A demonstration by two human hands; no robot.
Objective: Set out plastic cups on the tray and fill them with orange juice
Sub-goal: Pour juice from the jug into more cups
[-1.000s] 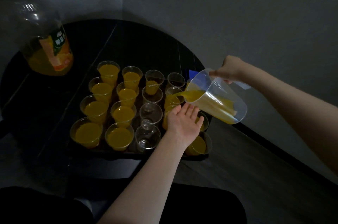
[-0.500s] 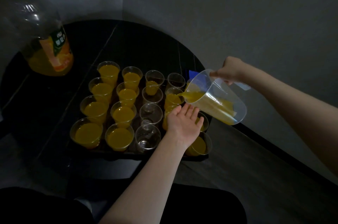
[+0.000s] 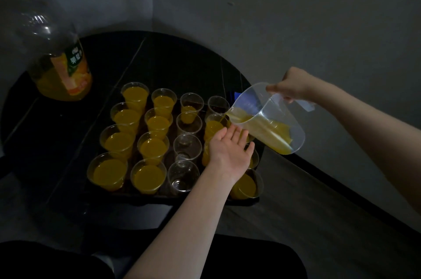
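Note:
Several clear plastic cups stand in rows on a dark tray (image 3: 127, 198). The two left columns hold orange juice, such as the near-left cup (image 3: 107, 171). The third column has a near cup (image 3: 183, 176) that looks empty. My right hand (image 3: 290, 86) grips the handle of a clear jug (image 3: 267, 117), tilted left, and a thin stream of juice runs from its spout into a cup (image 3: 215, 125) in the fourth column. My left hand (image 3: 230, 150) hovers with straight fingers over the right cups, just under the jug, hiding some of them.
A large juice bottle (image 3: 57, 55) with a green and orange label stands at the far left of the round black table (image 3: 182, 62). Grey walls meet in a corner behind the table. My dark-clothed lap is at the bottom edge.
The jug has tipped slightly further and its juice level has dropped a little. The cup under the spout holds more juice. My left hand has stayed in place.

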